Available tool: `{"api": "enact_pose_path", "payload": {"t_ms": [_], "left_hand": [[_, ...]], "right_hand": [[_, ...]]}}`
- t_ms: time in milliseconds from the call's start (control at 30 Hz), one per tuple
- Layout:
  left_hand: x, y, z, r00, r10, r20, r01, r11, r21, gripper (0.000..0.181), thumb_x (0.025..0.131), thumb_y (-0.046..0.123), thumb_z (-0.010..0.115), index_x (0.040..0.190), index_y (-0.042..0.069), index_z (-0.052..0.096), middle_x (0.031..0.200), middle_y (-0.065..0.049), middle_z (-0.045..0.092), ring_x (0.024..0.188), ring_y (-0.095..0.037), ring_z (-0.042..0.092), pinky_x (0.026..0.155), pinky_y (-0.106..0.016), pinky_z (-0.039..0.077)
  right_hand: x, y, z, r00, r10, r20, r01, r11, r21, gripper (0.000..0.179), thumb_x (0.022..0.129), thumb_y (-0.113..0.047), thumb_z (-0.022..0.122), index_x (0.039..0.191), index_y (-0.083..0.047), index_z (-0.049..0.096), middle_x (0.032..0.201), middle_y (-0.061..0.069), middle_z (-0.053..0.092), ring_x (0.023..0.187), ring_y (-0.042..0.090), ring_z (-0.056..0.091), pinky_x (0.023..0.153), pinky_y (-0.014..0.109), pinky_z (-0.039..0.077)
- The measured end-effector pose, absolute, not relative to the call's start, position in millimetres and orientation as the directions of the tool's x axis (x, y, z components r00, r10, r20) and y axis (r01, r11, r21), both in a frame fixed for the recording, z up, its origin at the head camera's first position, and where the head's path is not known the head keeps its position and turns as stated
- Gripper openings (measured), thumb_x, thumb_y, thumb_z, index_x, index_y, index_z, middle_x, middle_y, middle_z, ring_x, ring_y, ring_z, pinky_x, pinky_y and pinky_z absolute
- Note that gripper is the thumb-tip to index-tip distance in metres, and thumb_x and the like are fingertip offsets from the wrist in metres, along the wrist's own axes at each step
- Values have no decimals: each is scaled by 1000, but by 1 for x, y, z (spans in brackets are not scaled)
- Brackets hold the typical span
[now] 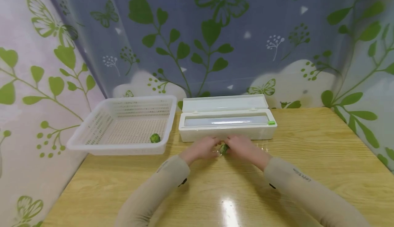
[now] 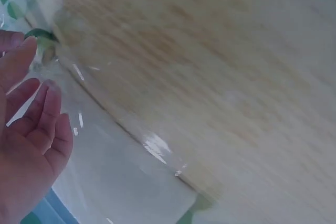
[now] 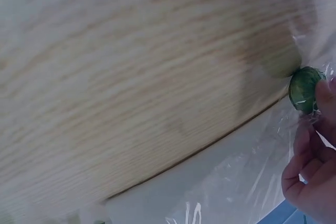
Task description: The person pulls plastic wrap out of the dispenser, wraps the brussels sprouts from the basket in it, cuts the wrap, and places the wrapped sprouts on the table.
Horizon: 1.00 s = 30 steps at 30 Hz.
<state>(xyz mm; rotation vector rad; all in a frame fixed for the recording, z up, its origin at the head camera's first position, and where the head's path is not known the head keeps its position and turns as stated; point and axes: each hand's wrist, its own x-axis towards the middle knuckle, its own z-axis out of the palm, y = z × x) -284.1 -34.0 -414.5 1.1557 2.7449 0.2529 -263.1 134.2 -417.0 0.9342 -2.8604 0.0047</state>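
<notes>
A small round green vegetable (image 3: 303,88), loosely wrapped in clear cling film (image 3: 262,150), is between my two hands. My left hand (image 1: 204,148) pinches the film at the vegetable's left side, with its other fingers loosely bent in the left wrist view. On the other side, my right hand (image 1: 240,147) grips the vegetable through the film, its thumb against the green surface. Just beyond both hands stands a long white cling film box (image 1: 226,133), its lid (image 1: 224,104) raised and a film roll (image 1: 226,121) inside.
To the left is a white plastic basket (image 1: 115,149) with another round green vegetable (image 1: 155,138) in it. A green slider (image 1: 271,122) sits at the box's right end. The wooden table (image 1: 323,145) meets a leaf-patterned curtain (image 1: 184,32) behind.
</notes>
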Motion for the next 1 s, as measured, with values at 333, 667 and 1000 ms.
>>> {"api": "enact_pose_path", "payload": {"t_ms": [333, 667, 1000], "left_hand": [[-290, -40, -422, -677, 734, -57, 713, 673, 197, 15, 81, 6, 60, 96, 7, 63, 90, -3, 63, 82, -15, 58, 72, -24, 45], [-293, -45, -422, -681, 731, -46, 702, 670, 242, 14, 83, 11, 61, 96, 5, 61, 87, -5, 62, 78, -15, 56, 72, -26, 45], [-295, -61, -419, -647, 763, 16, 745, 627, 230, 8, 82, 9, 62, 78, 9, 55, 72, 1, 56, 66, -13, 52, 61, -26, 43]], "right_hand": [[-266, 144, -414, -803, -586, 110, -592, 805, -34, 24, 72, -25, 72, 84, -7, 61, 73, 1, 51, 67, 19, 53, 56, 34, 43], [-256, 187, -410, -798, -596, 90, -597, 802, 12, 19, 72, -6, 67, 83, -9, 51, 68, 1, 48, 56, 17, 47, 45, 30, 38], [-256, 203, -408, -846, -514, 140, -529, 842, -104, 19, 80, -3, 58, 63, -10, 54, 57, -3, 47, 52, 11, 37, 46, 26, 31]]}}
